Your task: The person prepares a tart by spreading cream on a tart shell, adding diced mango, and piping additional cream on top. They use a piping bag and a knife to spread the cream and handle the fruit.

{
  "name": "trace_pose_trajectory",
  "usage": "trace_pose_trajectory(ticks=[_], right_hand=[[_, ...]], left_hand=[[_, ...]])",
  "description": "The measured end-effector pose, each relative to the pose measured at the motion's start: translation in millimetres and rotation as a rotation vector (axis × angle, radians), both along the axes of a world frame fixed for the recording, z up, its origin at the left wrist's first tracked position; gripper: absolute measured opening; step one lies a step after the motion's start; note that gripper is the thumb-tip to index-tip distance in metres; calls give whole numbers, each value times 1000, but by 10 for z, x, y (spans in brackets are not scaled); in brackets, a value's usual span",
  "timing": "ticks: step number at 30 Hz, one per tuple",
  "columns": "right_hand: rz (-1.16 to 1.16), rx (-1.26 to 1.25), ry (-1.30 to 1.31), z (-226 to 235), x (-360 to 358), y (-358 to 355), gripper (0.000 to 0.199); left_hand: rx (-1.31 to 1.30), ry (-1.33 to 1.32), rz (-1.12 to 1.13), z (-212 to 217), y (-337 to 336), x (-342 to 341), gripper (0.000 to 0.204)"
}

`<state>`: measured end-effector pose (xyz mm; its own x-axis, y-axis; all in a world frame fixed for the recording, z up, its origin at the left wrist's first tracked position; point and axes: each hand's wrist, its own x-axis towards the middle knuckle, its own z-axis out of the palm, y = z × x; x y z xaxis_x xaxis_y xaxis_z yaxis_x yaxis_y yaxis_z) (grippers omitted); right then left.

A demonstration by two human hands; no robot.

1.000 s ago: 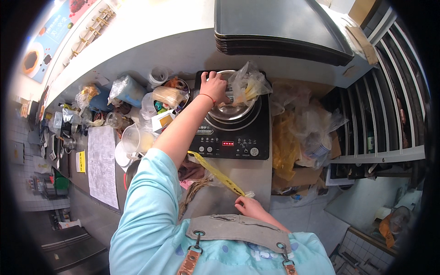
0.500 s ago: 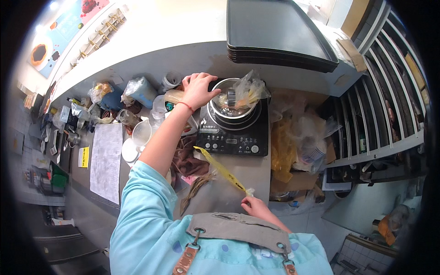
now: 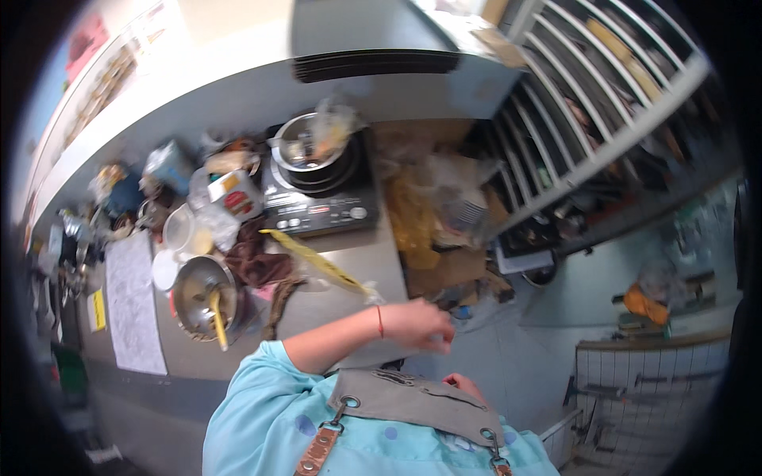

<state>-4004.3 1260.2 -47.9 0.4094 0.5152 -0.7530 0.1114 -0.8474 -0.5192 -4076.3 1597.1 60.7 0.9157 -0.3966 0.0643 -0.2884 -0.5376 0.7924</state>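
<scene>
My left hand (image 3: 425,325) is in front of my apron, past the counter's edge, its fingers bent and smeared by motion. My right hand (image 3: 466,386) shows only in part, low against the apron, with its fingers mostly hidden. Nearest to the left hand, a yellow strip (image 3: 321,264) lies slantwise on the counter, with crumpled clear plastic (image 3: 371,293) at its lower end. Beyond it, a metal pot (image 3: 287,163) sits on a black induction cooker (image 3: 321,216). A clear plastic bag (image 3: 335,131) with yellowish contents hangs over the pot's right rim.
A steel bowl (image 3: 184,300) holds a yellow-handled spatula (image 3: 219,321). Beside it lie a brown cloth (image 3: 258,258), a white sheet (image 3: 135,305) and a plastic tub (image 3: 181,230). Plastic bags (image 3: 413,226) fill the right side, below a slatted rack (image 3: 603,131). Stacked trays (image 3: 373,65) rest above.
My left hand has come away from beside the pot, down and right to my front. The right hand has drawn back from the yellow strip's end. The view has swung right; red lights show on the cooker.
</scene>
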Motion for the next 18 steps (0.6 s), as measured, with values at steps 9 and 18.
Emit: trace_pose_trajectory(ticks=[9, 18], right_hand=[[-265, 0, 76, -939, 129, -3094, 39], [-536, 184, 249, -1198, 972, -6037, 44]], left_hand=[[-32, 343, -467, -511, -2421, 1281, 46], [184, 494, -673, -794, -5645, 3279, 54]])
